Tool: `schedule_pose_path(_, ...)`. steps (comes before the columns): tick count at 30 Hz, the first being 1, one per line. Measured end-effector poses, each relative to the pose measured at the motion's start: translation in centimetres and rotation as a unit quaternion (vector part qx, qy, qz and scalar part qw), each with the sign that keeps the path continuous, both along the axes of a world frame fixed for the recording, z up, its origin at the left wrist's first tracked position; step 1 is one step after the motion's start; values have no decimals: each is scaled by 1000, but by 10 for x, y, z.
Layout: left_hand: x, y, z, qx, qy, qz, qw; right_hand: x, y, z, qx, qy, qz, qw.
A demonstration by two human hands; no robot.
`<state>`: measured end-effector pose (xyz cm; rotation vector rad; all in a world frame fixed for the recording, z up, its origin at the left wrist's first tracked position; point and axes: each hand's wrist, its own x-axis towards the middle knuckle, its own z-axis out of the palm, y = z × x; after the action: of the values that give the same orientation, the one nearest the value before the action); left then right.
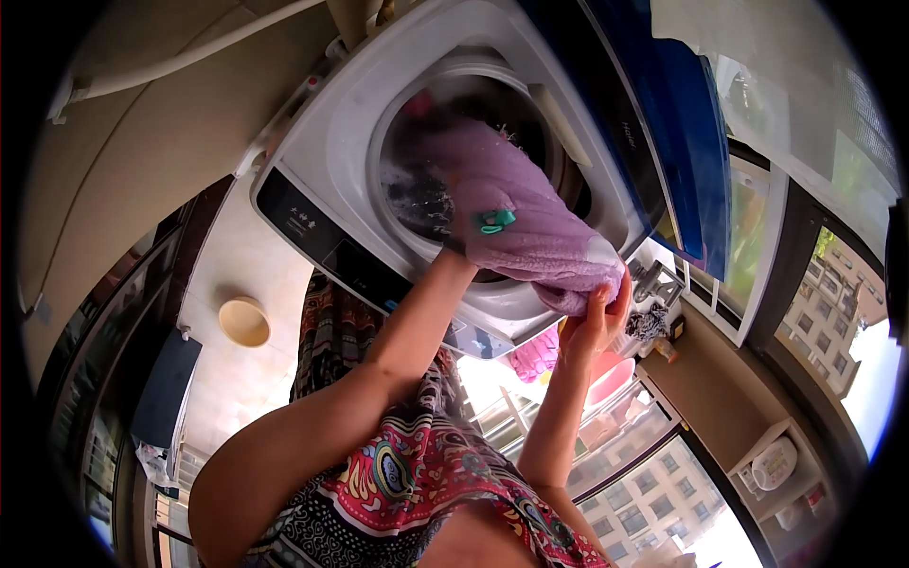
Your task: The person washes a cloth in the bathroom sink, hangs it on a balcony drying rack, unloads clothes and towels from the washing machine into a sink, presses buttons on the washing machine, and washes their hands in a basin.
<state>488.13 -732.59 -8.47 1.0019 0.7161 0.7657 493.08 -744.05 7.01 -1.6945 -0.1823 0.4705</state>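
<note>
The purple towel (521, 204) stretches up out of the open washing machine (327, 166), probably soft, limp and heavy if wet, so best held in thick bunched folds. The right hand (598, 317) is clasped around its outer end; the left hand (461, 256) disappears beneath it, its grip impossible to tell.

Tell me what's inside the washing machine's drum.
Part of a lilac cloth is in the drum; a dim reddish patch shows too. Whatever lies beneath the cloth is covered.
</note>
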Motion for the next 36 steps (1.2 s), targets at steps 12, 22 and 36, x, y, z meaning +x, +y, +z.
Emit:
schedule_pose_path(12,-47,41,7,-500,-175,-62,846,71,1,-140,-143,481,59,863)
schedule_pose_path(22,-56,69,42,-258,10,-160,953,91,19,-178,-257,530,407,698)
schedule_pose_path(36,-24,63,38,-557,-262,-115,779,72,-10,-103,-159,450,245,844)
